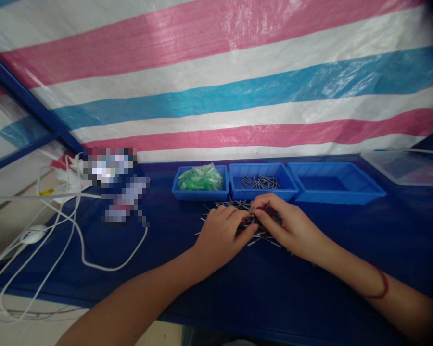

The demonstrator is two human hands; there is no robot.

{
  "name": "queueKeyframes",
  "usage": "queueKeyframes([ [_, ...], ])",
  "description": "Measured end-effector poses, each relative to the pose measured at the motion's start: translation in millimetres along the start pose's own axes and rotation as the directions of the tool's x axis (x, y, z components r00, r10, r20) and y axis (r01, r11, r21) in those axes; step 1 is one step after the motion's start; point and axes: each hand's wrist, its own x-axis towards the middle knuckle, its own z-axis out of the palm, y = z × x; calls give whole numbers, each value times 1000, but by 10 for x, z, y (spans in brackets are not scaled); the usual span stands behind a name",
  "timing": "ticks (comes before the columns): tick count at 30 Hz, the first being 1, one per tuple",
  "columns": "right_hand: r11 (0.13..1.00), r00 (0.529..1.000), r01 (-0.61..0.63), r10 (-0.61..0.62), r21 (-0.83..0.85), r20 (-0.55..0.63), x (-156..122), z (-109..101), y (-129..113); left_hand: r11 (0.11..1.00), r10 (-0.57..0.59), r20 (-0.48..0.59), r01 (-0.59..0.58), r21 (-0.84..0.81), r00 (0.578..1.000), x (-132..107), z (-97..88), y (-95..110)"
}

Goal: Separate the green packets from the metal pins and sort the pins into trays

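Observation:
A loose pile of thin metal pins point(263, 235) lies on the blue tabletop, partly hidden under both hands. My left hand point(222, 230) rests over the pile's left side, fingers curled and the thumb near the index fingertip; what it grips there is too small to make out. Facing it, my right hand point(285, 221) pinches a small metal pin point(254, 209) between thumb and index finger, close to the left fingertips. Just behind the hands, a blue bin point(263, 194) contains several similar pins.
To its left, another blue bin point(202, 195) is full of green and clear plastic packets point(202, 179). A third blue bin point(339, 196) stands on the right, beside a clear plastic lid point(404, 168). White cables point(82, 250) loop over the table's left side. Striped sheeting point(216, 103) hangs behind.

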Motion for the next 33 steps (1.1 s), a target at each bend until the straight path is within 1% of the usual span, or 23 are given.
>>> queueKeyframes([
  [3, 995, 999, -33, 34, 92, -14, -6, 4, -14, 991, -37, -13, 35, -129, 999, 16, 2, -14],
  [6, 982, 999, -41, 43, 182, -6, -10, 13, -16, 967, -71, -17, 65, -247, 997, 36, -12, -15],
  [8, 974, 999, -39, 37, 224, 13, -14, 22, -21, 950, -84, -20, 74, -303, 996, 46, -26, -15],
  [11, 971, 1000, -27, 22, 239, 22, -22, 38, -35, 936, -80, -12, 71, -345, 997, 52, -41, -19],
  [19, 980, 997, -32, 46, 195, -68, -22, 56, -43, 927, -70, -45, 48, -371, 997, 55, -8, -39],
  [24, 983, 995, 56, -42, 175, -86, -17, 47, -53, 930, -25, -28, 13, -368, 999, 62, 17, -60],
  [27, 985, 990, 98, -82, 143, -111, -5, 34, -34, 933, -54, -38, 37, -357, 998, 73, -25, -72],
  [30, 992, 984, 112, -102, 65, -144, 12, 21, 0, 939, -89, -70, 60, -339, 994, 89, -82, -86],
  [33, 993, 983, 121, -120, -3, -138, 20, 20, 20, 947, -100, -91, 67, -314, 991, 96, -112, -93],
])
